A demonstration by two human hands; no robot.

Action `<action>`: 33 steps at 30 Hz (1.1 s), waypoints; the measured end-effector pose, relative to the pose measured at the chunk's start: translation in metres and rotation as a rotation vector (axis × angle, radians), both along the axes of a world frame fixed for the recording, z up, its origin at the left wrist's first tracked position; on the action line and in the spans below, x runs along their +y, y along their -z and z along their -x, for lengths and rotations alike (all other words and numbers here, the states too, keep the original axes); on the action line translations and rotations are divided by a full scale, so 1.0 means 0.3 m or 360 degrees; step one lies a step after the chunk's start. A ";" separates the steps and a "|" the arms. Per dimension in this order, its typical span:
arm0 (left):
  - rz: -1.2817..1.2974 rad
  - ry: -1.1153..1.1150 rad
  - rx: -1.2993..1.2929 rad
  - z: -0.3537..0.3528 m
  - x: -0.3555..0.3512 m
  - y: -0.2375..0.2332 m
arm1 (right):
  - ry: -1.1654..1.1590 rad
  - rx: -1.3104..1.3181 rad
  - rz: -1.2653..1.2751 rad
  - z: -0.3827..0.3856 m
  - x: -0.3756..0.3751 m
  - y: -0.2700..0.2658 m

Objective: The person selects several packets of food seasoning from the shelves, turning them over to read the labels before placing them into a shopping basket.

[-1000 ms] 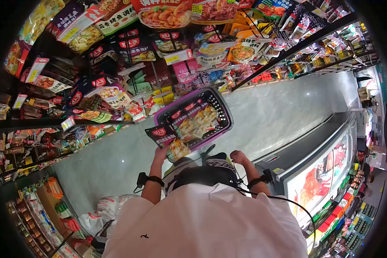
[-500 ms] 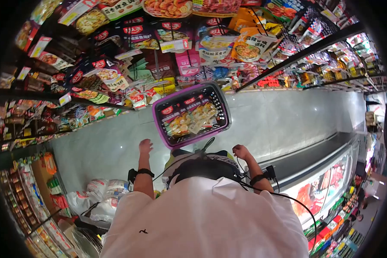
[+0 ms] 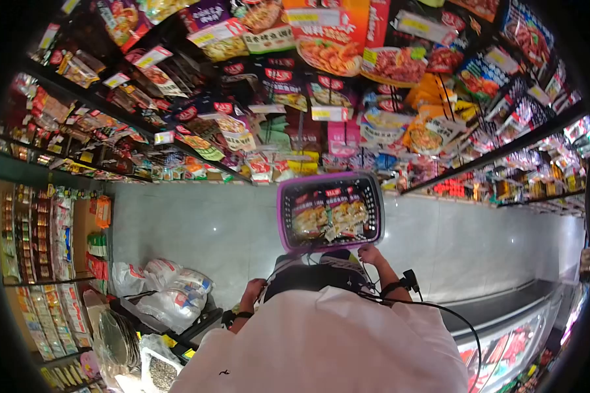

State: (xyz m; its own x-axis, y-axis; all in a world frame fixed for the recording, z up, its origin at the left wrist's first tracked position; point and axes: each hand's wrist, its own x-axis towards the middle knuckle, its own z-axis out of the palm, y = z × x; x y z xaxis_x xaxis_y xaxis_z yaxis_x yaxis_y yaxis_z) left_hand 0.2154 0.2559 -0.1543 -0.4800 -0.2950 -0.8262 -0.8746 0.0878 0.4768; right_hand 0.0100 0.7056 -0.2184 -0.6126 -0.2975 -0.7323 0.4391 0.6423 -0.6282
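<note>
A black shopping basket with a purple rim (image 3: 283,226) stands on the floor in front of me, tight against the foot of the shelves. Inside it lie several dark seasoning packets (image 3: 328,213) with food pictures on them. My right hand (image 3: 369,254) is just off the basket's near right corner, its fingers curled in with nothing in them. Beside my waist on the left hangs my left hand (image 3: 254,288), fingers loosely extended and holding nothing. Both wrists carry black straps, and a cable runs from the right one.
Shelves of hanging seasoning packets (image 3: 328,49) rise ahead, with dark metal dividers. White plastic-wrapped sacks (image 3: 177,291) sit on the left, near another packed rack (image 3: 39,242). A lit glass-topped display case (image 3: 511,340) stands at the lower right. Grey tiled floor (image 3: 236,226) runs between them.
The view has swung round, and the basket now appears lower and further right, closer to my body. My left hand has dropped back toward my waist. The right hand now appears beside the basket's near corner.
</note>
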 end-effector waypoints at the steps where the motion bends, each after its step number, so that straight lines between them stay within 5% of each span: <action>1: -0.0061 -0.0105 0.0027 -0.025 -0.018 0.010 | 0.0197 -0.0073 0.0081 0.020 -0.039 -0.043; 8: -0.0248 -0.0247 0.0040 0.060 -0.116 -0.019 | -0.0263 0.0386 0.0132 0.195 -0.260 -0.099; 11: -0.0273 -0.0158 0.0148 0.078 -0.196 0.067 | -0.0012 0.0419 0.0523 0.266 -0.433 -0.315; 17: -0.0409 -0.0262 -0.0001 0.237 -0.326 0.048 | 0.0118 0.0843 0.0643 0.507 -0.763 -0.942; 21: -0.0383 -0.0182 0.0080 0.321 -0.415 0.042 | 0.0154 0.1396 0.0752 0.749 -0.882 -1.049; 23: -0.0447 -0.0195 0.0140 0.338 -0.474 0.102 | 0.0116 0.1502 0.0763 0.833 -0.954 -1.260; 28: -0.0520 -0.0301 0.0249 0.318 -0.563 0.107 | 0.0317 0.1345 0.1017 1.176 -1.072 -1.200; 30: -0.0194 0.0239 0.0276 0.254 -0.642 0.284 | 0.0356 0.1346 0.1109 1.306 -1.080 -1.096; 33: -0.0474 -0.0482 0.0045 0.185 -0.642 0.165 | 0.0638 0.0867 0.1044 1.419 -1.121 -1.069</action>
